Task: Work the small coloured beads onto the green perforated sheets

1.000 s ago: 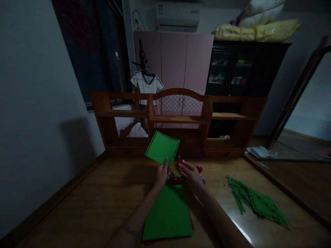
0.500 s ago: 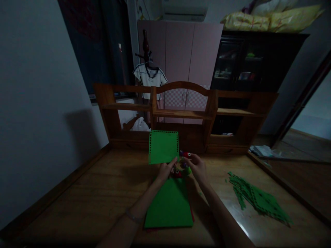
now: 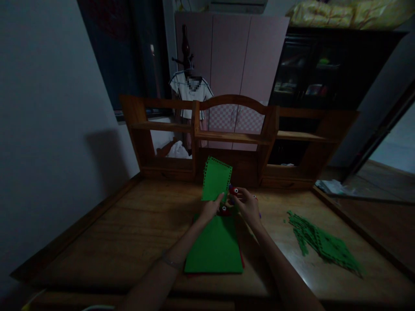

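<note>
A green sheet (image 3: 216,179) with rows of punched holes along its edges is raised upright, its lower corner pinched in my left hand (image 3: 210,209). At the sheet's right edge, my right hand (image 3: 248,207) has its fingers curled close to small red and purple pieces with round eye-like dots; the dim light hides what they grip, if anything. One red piece (image 3: 224,210) with an eye dot sits just below the left fingertips. Under my hands lies a stack of plain green sheets (image 3: 214,248), with a red edge showing beneath.
To the right lies a heap of green punched sheets and strips (image 3: 324,244). A wooden shelf unit (image 3: 231,137) stands along the back of the wooden table (image 3: 129,233). White plastic (image 3: 333,187) lies beyond the table's right edge.
The green punched sheet has turned and tilted, and looks narrower and farther right. My left hand shifted slightly right with it. The right hand stays close beside it. The view has dipped slightly.
</note>
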The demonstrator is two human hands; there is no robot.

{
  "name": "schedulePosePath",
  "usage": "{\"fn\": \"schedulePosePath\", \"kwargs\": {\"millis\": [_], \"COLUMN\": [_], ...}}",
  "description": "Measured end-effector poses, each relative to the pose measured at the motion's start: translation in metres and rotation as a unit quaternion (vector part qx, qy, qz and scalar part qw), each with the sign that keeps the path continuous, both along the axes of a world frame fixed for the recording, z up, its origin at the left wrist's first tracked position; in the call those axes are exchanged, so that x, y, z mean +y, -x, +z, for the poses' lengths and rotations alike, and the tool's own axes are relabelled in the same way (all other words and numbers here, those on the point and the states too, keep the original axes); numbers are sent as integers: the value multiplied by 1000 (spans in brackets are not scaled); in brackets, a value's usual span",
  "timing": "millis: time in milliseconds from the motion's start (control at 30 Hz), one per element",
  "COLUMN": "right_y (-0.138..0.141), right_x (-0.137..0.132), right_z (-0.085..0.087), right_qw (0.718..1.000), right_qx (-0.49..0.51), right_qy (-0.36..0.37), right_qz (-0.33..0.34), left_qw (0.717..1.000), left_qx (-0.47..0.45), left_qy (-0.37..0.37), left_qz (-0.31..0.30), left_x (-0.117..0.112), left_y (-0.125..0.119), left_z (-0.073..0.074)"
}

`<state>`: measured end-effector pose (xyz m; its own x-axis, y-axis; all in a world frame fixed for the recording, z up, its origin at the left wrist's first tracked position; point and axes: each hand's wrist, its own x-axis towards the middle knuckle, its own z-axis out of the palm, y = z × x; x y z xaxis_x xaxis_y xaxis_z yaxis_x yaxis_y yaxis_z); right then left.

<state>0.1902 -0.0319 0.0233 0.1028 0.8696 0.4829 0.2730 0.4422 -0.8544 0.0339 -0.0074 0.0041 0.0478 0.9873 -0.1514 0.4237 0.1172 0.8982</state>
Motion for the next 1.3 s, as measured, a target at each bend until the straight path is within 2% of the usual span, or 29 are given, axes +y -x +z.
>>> {"fn": "schedulePosePath", "kwargs": {"millis": [200,400,500,667,867,1033,1200,1300], "right_y": [-2,-1,-1,0,0,0,1,2], "right_x": [0,1,1,0,2,2,-2,-2], "right_z": [-2,-4,-5,-5,-7,-7,-4,-3], "right_qw": [1000,999,998,996,996,995,995,995], "right_qx": [-14,-51,-67,-86,-73,-76,-80,-82], "right_qy": [1,-3,-17,-31,-46,-51,-51,-51], "right_qz": [-10,-14,-13,-14,-15,-25,-24,-24], "left_qw": [1000,1000,999,980,950,953,942,953], "left_qx": [-2,26,45,158,258,243,274,249], "left_qy": [-2,-1,-9,-81,-109,-128,-129,-114], "left_qz": [10,-7,-22,-85,-134,-130,-141,-128], "left_x": [0,-10,-13,-8,1,3,5,4], "left_y": [1,2,2,5,8,8,9,8], "left_z": [0,15,18,7,-6,-8,-13,-10]}}
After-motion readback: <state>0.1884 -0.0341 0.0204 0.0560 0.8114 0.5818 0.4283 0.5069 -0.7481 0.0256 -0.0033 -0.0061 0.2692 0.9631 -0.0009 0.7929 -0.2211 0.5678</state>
